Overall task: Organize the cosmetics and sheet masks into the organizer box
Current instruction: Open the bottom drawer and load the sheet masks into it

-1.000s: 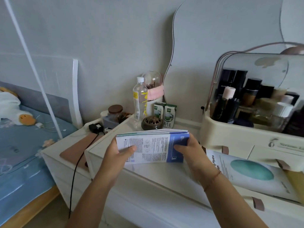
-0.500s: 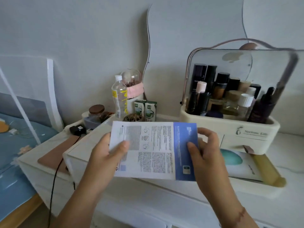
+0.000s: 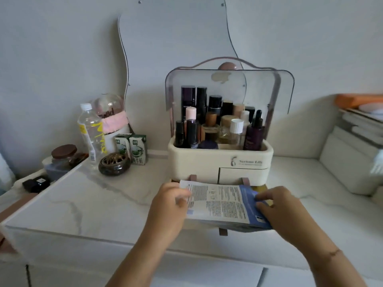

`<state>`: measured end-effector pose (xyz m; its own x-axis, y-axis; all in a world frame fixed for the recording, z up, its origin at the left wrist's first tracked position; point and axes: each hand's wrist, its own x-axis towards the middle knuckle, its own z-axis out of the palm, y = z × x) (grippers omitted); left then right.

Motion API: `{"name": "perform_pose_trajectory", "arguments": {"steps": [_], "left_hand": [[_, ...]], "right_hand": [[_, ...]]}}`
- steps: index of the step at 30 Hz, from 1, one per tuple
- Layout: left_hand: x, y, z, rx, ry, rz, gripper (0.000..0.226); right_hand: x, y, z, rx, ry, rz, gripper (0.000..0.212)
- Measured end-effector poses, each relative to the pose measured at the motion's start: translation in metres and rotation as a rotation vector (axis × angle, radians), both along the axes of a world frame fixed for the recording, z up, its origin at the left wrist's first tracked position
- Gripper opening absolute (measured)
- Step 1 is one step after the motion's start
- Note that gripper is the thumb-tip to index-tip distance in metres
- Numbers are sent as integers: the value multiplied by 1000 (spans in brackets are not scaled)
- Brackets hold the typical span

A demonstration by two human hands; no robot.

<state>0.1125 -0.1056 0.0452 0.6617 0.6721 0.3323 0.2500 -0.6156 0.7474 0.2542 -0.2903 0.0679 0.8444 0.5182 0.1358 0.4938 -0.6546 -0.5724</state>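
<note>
We've got both hands on the stack of sheet masks (image 3: 223, 206) right now, holding it flat and low in front of the organizer box (image 3: 219, 162), directly over what looks like its pulled-out bottom drawer (image 3: 222, 230). Our left hand (image 3: 167, 206) has closed round the stack's left edge, fingers curled onto the printed face; our right hand (image 3: 277, 206) pins the blue right edge, fingers spread flat on top (thumb hidden underneath). These packets are light, thin and floppy, and the foil faces probably slide on each other, so we'd grip at the 2 short edges and keep the pile squared. Up top, the cosmetics bottles (image 3: 217, 123) already stand packed under the clear raised lid (image 3: 228, 88). Whether the stack touches the drawer floor yet, we can't tell.
</note>
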Motion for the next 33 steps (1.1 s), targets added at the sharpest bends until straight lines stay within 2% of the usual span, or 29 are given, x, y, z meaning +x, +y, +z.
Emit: {"name": "perform_pose_trajectory", "arguments": {"steps": [7,13,15,17,18,20,22,26,29,33], "left_hand": [[0,0,10,82,206,-77,27],[8,1,9,138,376,-215,54],[4,1,2,204,348,-154,63],[-3,-3,-3,309,253,-96,54],[-5,-5,-6,381,203,-104,49],[-9,-10,-11,464,136,-199,49],[-14,-12,-18,440,123,-282,50],[-13,-5,-24,442,119,-318,39],[-11,-4,-26,499,131,-313,37],[-12,-3,-33,590,111,-301,38]], "right_hand": [[6,3,0,-111,-58,42,24],[8,20,-4,-80,-20,97,30],[1,15,-10,-81,-48,121,33],[-9,6,-14,-26,-193,124,28],[-14,1,-16,30,-256,147,24],[-21,-7,-20,130,-263,242,17],[-26,-11,-28,105,-250,322,18],[-24,-10,-35,1,-349,343,29],[-19,-7,-38,-91,-364,368,40],[-16,-8,-41,-91,-385,407,42]]}}
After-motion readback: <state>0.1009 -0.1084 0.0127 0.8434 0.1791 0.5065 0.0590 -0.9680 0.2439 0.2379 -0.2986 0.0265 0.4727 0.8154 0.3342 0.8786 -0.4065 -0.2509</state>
